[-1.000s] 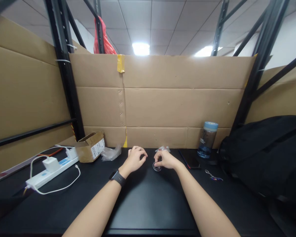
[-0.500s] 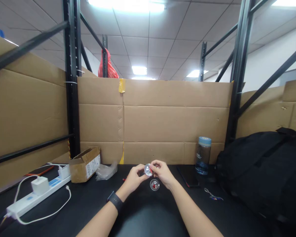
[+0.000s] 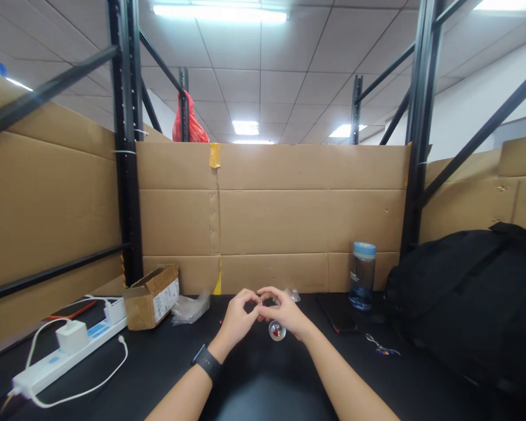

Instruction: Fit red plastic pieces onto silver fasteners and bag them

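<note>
My left hand (image 3: 242, 316) and my right hand (image 3: 284, 314) meet at the fingertips above the black table, each in a pinch. Whatever sits between their fingertips is too small to make out. Just below the right hand, a clear round cup-like piece (image 3: 277, 331) with a red centre rests on the table. Another clear piece with a touch of red (image 3: 293, 294) peeks out behind the right hand; I cannot tell whether it is held or lying there. A dark watch (image 3: 207, 361) is on the left wrist.
Left of the hands are a crumpled clear plastic bag (image 3: 190, 308), an open cardboard box (image 3: 151, 297) and a white power strip (image 3: 70, 351) with cables. To the right lie a dark phone (image 3: 338, 316), a small corded item (image 3: 382, 346), a water bottle (image 3: 362, 278) and a black bag (image 3: 464, 310).
The clear round piece held up between both hands no longer shows there; my fingertips have come together. A clear piece now shows behind the right hand. The view has shifted slightly.
</note>
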`<state>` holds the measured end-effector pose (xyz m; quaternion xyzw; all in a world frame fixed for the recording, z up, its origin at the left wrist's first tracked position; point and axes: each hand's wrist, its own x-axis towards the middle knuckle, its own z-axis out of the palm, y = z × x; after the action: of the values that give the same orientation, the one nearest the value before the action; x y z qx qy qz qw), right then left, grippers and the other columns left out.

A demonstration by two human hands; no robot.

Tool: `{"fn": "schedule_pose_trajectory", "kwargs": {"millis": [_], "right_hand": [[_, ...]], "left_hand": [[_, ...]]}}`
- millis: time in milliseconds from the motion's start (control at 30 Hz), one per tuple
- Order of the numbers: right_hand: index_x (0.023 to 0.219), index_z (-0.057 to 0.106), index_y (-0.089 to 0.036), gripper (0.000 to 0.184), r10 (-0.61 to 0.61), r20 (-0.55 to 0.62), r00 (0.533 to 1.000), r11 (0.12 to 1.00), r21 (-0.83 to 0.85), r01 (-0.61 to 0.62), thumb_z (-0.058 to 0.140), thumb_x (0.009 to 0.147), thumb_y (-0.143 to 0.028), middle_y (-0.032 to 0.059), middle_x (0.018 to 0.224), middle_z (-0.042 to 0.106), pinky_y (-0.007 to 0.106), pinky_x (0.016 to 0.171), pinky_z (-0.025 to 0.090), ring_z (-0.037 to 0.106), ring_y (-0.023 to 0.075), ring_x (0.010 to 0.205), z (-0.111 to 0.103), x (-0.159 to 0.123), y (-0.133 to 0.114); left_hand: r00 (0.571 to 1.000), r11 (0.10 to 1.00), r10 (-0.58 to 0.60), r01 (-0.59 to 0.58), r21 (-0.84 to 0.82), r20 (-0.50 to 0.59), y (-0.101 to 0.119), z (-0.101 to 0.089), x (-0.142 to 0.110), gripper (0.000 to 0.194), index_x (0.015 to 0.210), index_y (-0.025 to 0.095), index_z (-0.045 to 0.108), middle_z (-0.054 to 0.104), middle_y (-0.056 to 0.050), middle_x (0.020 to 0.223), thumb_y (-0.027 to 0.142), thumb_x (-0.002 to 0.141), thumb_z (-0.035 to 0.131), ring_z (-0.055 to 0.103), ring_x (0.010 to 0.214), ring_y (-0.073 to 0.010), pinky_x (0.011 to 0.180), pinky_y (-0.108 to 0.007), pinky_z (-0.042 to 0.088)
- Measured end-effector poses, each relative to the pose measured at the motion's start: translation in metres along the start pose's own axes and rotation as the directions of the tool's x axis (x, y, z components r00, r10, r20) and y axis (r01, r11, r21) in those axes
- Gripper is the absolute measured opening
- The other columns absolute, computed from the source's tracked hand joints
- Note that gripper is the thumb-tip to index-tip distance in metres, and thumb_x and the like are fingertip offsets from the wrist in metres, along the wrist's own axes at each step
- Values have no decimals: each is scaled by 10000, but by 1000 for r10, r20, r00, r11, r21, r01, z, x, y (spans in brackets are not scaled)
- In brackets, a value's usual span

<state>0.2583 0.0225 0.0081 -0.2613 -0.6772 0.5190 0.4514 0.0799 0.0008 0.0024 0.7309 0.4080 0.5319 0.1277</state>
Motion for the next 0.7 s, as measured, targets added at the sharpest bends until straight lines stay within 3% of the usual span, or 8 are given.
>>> {"fn": "schedule_pose_trajectory", "kwargs": {"millis": [233,400,467,600,700], "right_hand": [[1095,707,-244,443,5,-15,1000,999,-38,-5,837,711,-423,47,1153,675,296,685,543,702,174,785,4,-2,-1],[1036,713,-246,354,-6,-98,995,997,-80,-2,803,717,-373,29,1062,675,281,624,514,663,151,711,3,3,9],[1034,714,-235,350,-36,-114,993,985,-173,16,789,711,-347,38,1041,679,281,599,498,636,140,660,0,5,12],[1033,735,-214,332,-183,-104,978,841,-531,101,721,701,-232,65,1041,680,304,645,506,598,146,657,-12,6,7],[1040,736,-234,316,-237,-77,969,684,-721,110,672,731,-234,71,1004,692,331,764,516,649,211,816,-27,3,-2]], "left_hand": [[999,992,36,-37,119,12,0,-3,-1,82,757,207,681,685,-51,889,246,816,640,658,900,-211,846,-324,493],[999,966,37,-39,255,16,1,-6,-1,63,759,214,694,678,-34,899,237,809,663,643,939,-209,870,-334,438],[999,946,31,-35,323,19,2,-8,-1,61,765,217,704,675,-30,900,235,806,663,635,943,-213,866,-345,414],[1000,912,9,-17,410,22,1,-13,0,75,792,217,712,674,-35,902,225,803,638,630,940,-217,853,-350,385],[1000,884,-26,16,467,15,-5,-23,3,96,797,216,715,689,-43,921,236,809,623,634,962,-224,875,-360,373]]}}
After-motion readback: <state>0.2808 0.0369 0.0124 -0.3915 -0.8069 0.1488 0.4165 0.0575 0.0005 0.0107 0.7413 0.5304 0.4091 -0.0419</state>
